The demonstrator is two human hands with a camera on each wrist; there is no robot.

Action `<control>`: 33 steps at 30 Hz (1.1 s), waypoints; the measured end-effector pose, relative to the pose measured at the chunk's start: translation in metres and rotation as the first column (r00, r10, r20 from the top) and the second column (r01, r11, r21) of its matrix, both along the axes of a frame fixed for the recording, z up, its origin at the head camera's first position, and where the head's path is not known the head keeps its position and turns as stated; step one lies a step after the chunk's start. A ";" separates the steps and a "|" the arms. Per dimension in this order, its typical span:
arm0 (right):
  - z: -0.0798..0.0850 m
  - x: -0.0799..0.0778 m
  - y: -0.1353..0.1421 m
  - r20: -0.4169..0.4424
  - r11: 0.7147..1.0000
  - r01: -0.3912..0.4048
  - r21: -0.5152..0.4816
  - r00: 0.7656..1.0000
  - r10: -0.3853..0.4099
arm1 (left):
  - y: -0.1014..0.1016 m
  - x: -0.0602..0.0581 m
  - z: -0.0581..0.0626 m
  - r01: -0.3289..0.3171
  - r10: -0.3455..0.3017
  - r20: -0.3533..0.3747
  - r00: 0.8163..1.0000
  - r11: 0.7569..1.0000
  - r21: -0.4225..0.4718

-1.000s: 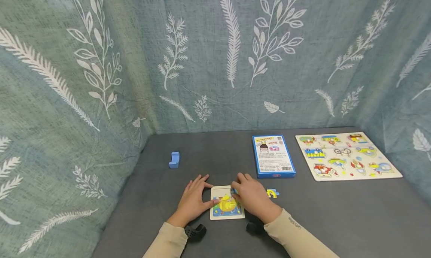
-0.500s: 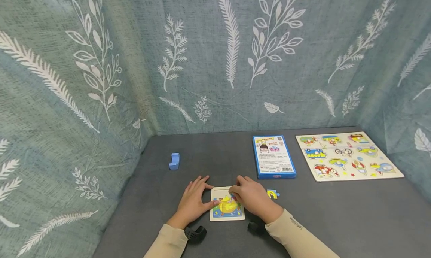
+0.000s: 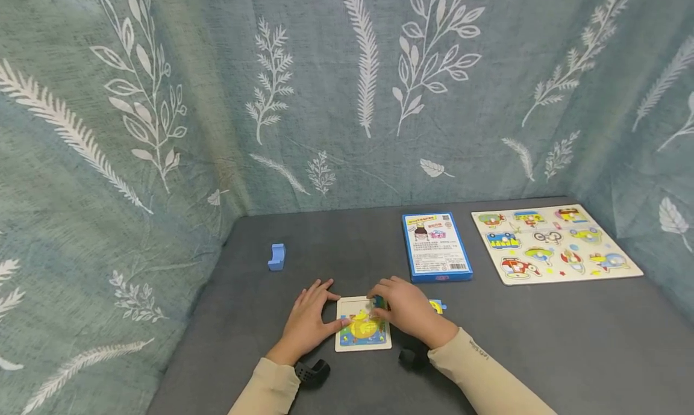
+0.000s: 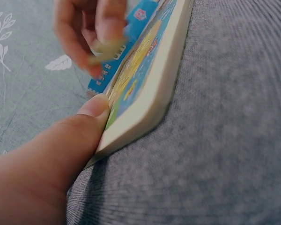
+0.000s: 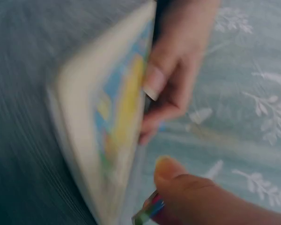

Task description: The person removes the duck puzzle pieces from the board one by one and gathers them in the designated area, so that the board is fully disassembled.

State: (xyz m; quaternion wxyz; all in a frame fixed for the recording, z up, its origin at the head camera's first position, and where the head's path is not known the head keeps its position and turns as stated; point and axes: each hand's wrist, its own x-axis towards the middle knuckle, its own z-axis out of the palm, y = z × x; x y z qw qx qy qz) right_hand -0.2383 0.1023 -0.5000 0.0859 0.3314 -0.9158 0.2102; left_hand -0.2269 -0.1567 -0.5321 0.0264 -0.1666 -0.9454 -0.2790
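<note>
A small jigsaw puzzle in a pale wooden frame [image 3: 338, 346] lies on the table, with a yellow duck picture [image 3: 362, 326] assembled in its lower part. My left hand [image 3: 308, 321] rests at the frame's left side, fingers spread; its thumb [image 4: 96, 108] presses on the near left edge. Over the frame's upper right part, my right hand [image 3: 409, 306] pinches a blue-green puzzle piece [image 5: 152, 209] between thumb and fingers, tilted up off the picture. Beyond the right hand lies a loose yellow and blue puzzle piece [image 3: 436, 305], partly covered by that hand.
Behind the right hand lies a blue-edged box [image 3: 438, 246] with printed text. A wooden peg board [image 3: 558, 237] with vehicle pictures sits at the far right. A small blue block [image 3: 276, 257] stands at the back left. A leaf-patterned curtain [image 3: 336, 102] rises behind the table.
My right hand has pulled back a little from the picture, and the piece it pinches now shows, tilted up. The left hand stays in place; the head view has shifted slightly.
</note>
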 end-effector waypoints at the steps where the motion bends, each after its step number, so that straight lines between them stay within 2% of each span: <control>1: 0.004 0.000 0.005 0.007 0.999 0.000 -0.033 1.000 0.001 | -0.001 -0.001 0.000 0.000 0.000 0.003 1.000 1.000 -0.007; 5: 0.021 0.003 0.042 -0.014 0.993 0.040 -0.109 0.999 -0.042 | 0.001 -0.004 0.001 0.006 -0.006 0.011 1.000 1.000 -0.011; 8: 0.025 0.009 0.078 -0.032 0.986 0.125 -0.108 0.991 -0.130 | 0.002 -0.005 0.001 0.015 -0.015 0.010 1.000 1.000 -0.009; 12: 0.016 0.015 0.116 -0.001 0.964 0.257 -0.074 0.966 -0.258 | 0.001 -0.004 0.002 0.012 -0.012 0.013 1.000 0.999 -0.033; 15: 0.003 0.017 0.132 0.014 0.949 0.313 -0.033 0.950 -0.312 | -0.001 -0.003 0.002 0.009 -0.008 0.023 1.000 0.999 -0.045; 20: -0.014 0.015 0.139 -0.028 0.945 0.328 -0.001 0.944 -0.328 | 0.001 -0.003 0.002 0.016 -0.014 0.049 0.999 0.999 -0.040; 24: -0.016 0.016 0.136 -0.045 0.944 0.329 0.010 0.944 -0.328 | 0.000 -0.004 0.001 0.015 -0.013 0.076 0.997 0.999 -0.033; 29: -0.012 0.018 0.133 -0.056 0.945 0.327 0.005 0.944 -0.326 | -0.002 -0.007 0.002 0.046 -0.043 0.115 0.992 0.999 -0.026; 33: 0.002 0.021 0.114 -0.099 0.944 0.320 -0.080 0.940 -0.327 | -0.005 -0.007 0.004 0.074 -0.069 0.144 0.987 0.997 -0.029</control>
